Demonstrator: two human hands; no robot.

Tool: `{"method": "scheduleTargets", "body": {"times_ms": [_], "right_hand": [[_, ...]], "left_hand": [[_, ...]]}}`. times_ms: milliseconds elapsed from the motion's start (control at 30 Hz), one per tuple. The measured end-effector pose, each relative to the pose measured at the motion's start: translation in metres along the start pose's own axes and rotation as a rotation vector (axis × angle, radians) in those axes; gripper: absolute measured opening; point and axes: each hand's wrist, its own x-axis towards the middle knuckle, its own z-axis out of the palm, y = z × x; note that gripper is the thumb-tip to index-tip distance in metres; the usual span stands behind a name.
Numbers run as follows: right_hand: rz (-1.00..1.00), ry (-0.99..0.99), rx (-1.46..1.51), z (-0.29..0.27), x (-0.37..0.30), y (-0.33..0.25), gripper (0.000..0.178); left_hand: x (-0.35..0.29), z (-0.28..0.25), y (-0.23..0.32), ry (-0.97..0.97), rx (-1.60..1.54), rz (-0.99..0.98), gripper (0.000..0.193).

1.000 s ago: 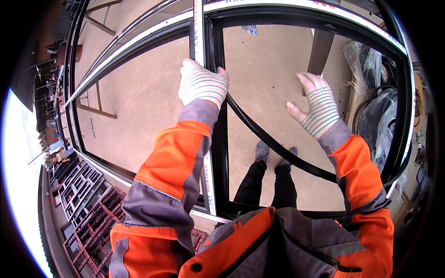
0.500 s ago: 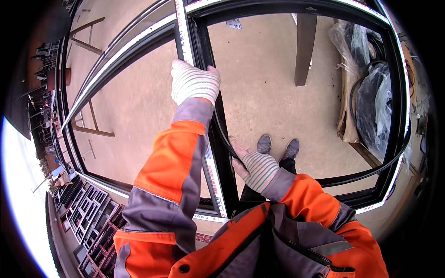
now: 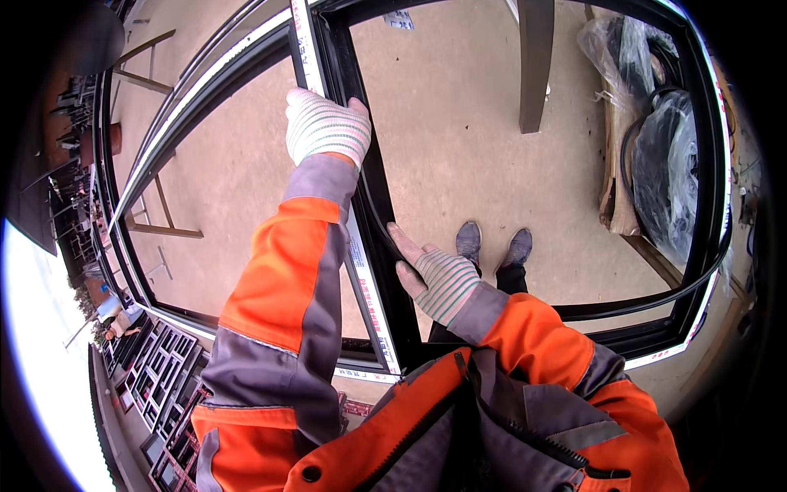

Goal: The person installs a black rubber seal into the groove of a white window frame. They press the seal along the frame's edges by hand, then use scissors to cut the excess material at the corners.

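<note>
A large black window frame [image 3: 680, 340], with white printed film along its edges, lies across the view at about waist height. My left hand [image 3: 328, 127], in a white glove with thin green stripes, is closed round its middle bar [image 3: 336, 61]. Nearer to me, my right hand [image 3: 438, 279] wears a matching glove with bare fingertips. Its thumb and fingers pinch a thin black rubber sealing strip [image 3: 379, 215] against the bar's right side. From there a slack length of strip [image 3: 631, 308] seems to loop off to the right; my hand and sleeve hide the join.
Clear plastic wrapping [image 3: 668, 172] and cardboard [image 3: 615, 176] lie beyond the frame's right opening. A brown support leg [image 3: 534, 74] stands at the far side. Trestle legs [image 3: 147, 80] show at the left. Several smaller frames [image 3: 164, 369] lean at the lower left. My shoes [image 3: 469, 240] are below.
The view has shifted slightly, and both hands now appear a little farther up and left. My right hand has moved slightly farther along the bar, with the strip still in its fingers.
</note>
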Motion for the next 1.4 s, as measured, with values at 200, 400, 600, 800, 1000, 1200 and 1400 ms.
{"method": "scheduleTargets", "body": {"times_ms": [200,400,600,800,1000,1200,1400], "right_hand": [[0.077,-0.082,-0.003,0.004,0.007,0.001,0.065],[0.042,-0.040,-0.004,0.013,0.010,0.009,0.063],[0.036,0.018,0.005,0.012,0.011,0.010,0.061],[0.001,0.047,0.005,0.017,0.012,0.012,0.056],[-0.142,-0.005,-0.086,-0.016,0.015,0.021,0.064],[-0.453,0.270,-0.578,-0.106,0.089,0.015,0.075],[-1.098,0.128,-0.913,-0.141,0.176,-0.028,0.087]], "left_hand": [[0.002,0.002,0.006,-0.037,0.034,-0.009,0.070],[-0.002,0.002,0.007,-0.065,0.016,-0.021,0.071],[-0.075,0.008,-0.035,-0.072,-0.082,0.049,0.079],[-0.110,0.002,-0.048,-0.034,-0.096,0.010,0.078],[-0.110,0.003,-0.049,-0.057,-0.106,0.025,0.080],[-0.111,0.011,-0.058,0.015,-0.088,0.066,0.083],[-0.106,0.015,-0.055,-0.044,-0.187,0.044,0.077]]}}
